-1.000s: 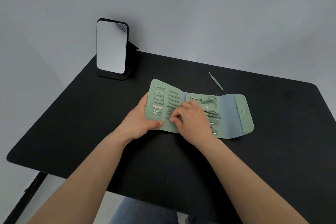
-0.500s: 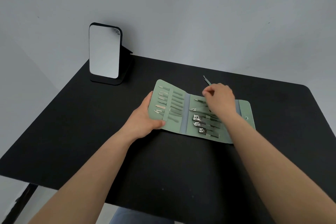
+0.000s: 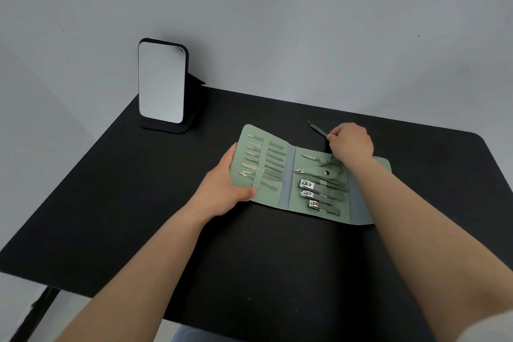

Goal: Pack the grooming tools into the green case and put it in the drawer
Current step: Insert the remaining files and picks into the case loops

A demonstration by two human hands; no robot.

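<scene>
A: Where is the green case (image 3: 288, 175) found, and how is it laid?

B: It is spread open flat on the black worktop (image 3: 138, 203), its long axis running sideways and dipping slightly toward the near right. Its left edge is pinched by the left hand (image 3: 222, 189), thumb on top at the near corner, fingers tucked under the edge.

A: And the right grip?

B: The right hand (image 3: 350, 144) is closed on the near end of a thin metal tool (image 3: 317, 129), just beyond the far edge of the case. The tool's long axis is slanted: its fine tip is pointed away and to the left of the grip, and whether the tip is touching the worktop cannot be told.

A: What is seen around the grips?

B: Between the two hands, slim implements (image 3: 263, 166) are held in a row under a strap on the left panel, all laid sideways. On the middle panel, three nail clippers (image 3: 316, 193) are stacked on the near side of a nipper and scissors. The right flap is partly covered by the right forearm. A standing mirror (image 3: 161, 85) is set well apart, far to the left of the left grip.
</scene>
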